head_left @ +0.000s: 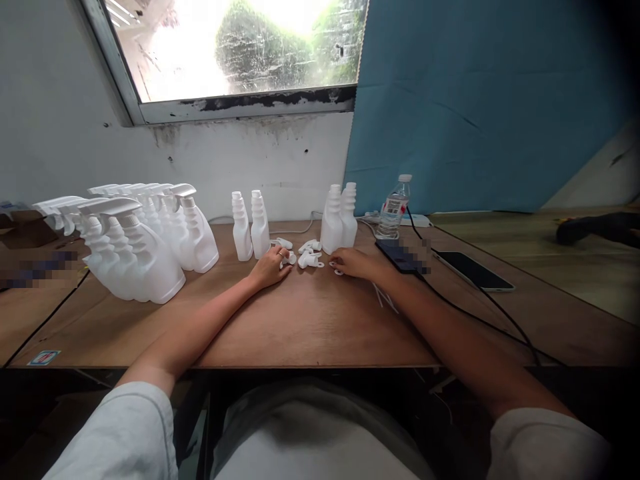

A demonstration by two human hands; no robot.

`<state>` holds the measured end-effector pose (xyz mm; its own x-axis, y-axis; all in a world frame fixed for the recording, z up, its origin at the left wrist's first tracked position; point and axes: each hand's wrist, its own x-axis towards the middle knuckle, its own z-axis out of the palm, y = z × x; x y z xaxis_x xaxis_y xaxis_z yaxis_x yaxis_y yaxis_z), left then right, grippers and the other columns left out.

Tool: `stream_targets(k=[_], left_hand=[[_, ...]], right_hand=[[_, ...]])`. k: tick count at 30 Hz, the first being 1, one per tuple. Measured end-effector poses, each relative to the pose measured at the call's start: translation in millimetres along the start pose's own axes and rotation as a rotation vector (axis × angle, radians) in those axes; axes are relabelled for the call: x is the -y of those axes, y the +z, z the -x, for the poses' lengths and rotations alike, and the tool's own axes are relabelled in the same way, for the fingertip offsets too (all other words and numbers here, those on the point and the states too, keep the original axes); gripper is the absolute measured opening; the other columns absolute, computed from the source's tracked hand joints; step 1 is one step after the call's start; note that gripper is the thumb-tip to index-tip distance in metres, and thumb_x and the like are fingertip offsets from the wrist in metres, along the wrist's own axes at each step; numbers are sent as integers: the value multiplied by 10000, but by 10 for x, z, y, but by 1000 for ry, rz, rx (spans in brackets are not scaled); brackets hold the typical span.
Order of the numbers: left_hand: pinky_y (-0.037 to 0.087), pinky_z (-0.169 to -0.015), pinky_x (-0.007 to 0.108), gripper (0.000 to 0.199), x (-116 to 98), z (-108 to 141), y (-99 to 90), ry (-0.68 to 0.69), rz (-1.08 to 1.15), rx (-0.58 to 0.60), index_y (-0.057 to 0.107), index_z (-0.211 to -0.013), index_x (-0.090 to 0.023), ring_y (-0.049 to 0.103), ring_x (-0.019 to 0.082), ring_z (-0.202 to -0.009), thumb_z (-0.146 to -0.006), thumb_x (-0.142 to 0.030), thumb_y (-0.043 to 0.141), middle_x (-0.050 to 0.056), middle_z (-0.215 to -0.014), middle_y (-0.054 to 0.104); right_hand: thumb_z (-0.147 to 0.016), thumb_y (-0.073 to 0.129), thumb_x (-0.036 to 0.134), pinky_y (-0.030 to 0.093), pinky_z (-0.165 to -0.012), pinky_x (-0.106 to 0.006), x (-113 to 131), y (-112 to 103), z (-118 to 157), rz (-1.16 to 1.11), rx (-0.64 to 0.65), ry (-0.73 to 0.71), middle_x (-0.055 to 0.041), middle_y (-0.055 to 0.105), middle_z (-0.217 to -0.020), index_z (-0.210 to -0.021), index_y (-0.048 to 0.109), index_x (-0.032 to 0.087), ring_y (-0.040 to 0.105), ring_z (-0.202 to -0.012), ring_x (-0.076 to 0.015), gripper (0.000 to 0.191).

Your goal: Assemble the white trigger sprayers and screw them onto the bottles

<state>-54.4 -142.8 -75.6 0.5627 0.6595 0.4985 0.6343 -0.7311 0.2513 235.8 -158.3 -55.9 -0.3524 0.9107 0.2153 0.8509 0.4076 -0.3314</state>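
Noting left hand (270,267), right hand (350,262) by angular white plastic nozzles (309,259); I can't tell grips; brown wooden worktop (310,327), front edge open.

White part (291,258) partly hidden by left hand (270,267), window (280,50) cut off by top edge, phone screen (399,255) blurred

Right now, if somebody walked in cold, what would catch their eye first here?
Probably the cluster of white plastic spray bottles on the left of the brown wooden table, topped with white trigger heads. Next, the bright glass window above, beside a big blue sheet on the right. Then the small white plastic pieces mid-table, between the person's left grip and right grip.
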Motion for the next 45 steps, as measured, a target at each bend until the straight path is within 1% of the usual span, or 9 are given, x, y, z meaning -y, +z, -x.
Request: stream_targets(k=[4, 7, 12, 16, 21, 26, 34, 39, 45], left_hand=[[466, -998, 423, 351, 0, 1, 8, -28, 42, -23, 557, -1183, -203, 549, 279, -1150, -843, -283, 591, 114, -1188, 564], [462, -1013, 391, 316, 0, -2, 5, -36, 114, -36, 576, -1179, -237, 557, 253, -1167, -866, -279, 569, 85, -1216, 579], [538, -852, 304, 344, -39, 42, -6, -28, 301, -67, 536, -1209, -200, 662, 174, -914, -910, -369, 527, 86, -1156, 634], [538, -763, 275, 380, -136, 120, -34, 24, 423, -28, 522, -1196, -185, 672, 158, -825, -890, -406, 564, 69, -1011, 672], [514, -710, 252, 348, -297, 152, -55, 100, 518, 41, 521, -1134, -166, 664, 147, -808, -866, -371, 604, 61, -950, 675], [455, -591, 214, 338, -347, 145, -23, 108, 651, 79, 455, -1084, -182, 630, 139, -750, -852, -362, 622, 8, -792, 615], [478, -633, 232, 305, -325, 140, -8, 134, 598, 74, 486, -1061, -189, 598, 126, -739, -854, -376, 611, 12, -846, 604], [494, -698, 243, 255, -349, 156, -51, 167, 535, 91, 573, -1076, -201, 589, 136, -807, -886, -371, 562, 25, -879, 611], [496, -659, 225, 297, -380, 178, -93, 230, 414, 106, 572, -1117, -209, 588, 136, -824, -878, -386, 580, 44, -985, 617]], right_hand=[[-764, 660, 218, 490, -771, -286, 38, 28, -11, -24, 9, 15, -72, 730, -897, -961, 712, 181, 665, -835, -224, 208], [-763, 638, 188, 485, -718, -275, 72, 47, -2, -56, 3, 19, -54, 723, -840, -1000, 698, 169, 657, -761, -203, 245], [-722, 644, 186, 464, -642, -246, 152, 10, 42, -145, -55, 5, -30, 695, -759, -987, 681, 138, 632, -681, -169, 271], [-749, 616, 250, 463, -667, -250, 284, -74, 79, -225, -182, -40, -29, 673, -796, -991, 644, 139, 597, -698, -151, 268], [-779, 612, 333, 463, -700, -259, 552, -90, 121, -311, -262, -161, -32, 651, -867, -928, 625, 169, 561, -737, -141, 221], [-807, 611, 279, 448, -651, -258, 736, -12, 152, -338, -240, -419, -24, 611, -818, -868, 620, 188, 529, -707, -136, 109], [-869, 576, 234, 506, -763, -316, 730, 8, 186, -323, -206, -597, -55, 631, -879, -831, 633, 198, 591, -815, -168, 77], [-891, 575, 271, 526, -765, -328, 699, 30, 169, -378, -193, -622, -68, 639, -931, -861, 670, 205, 609, -844, -173, 120], [-906, 562, 286, 526, -804, -327, 674, -16, 190, -378, -176, -602, -60, 648, -926, -850, 675, 201, 620, -865, -173, 152]])
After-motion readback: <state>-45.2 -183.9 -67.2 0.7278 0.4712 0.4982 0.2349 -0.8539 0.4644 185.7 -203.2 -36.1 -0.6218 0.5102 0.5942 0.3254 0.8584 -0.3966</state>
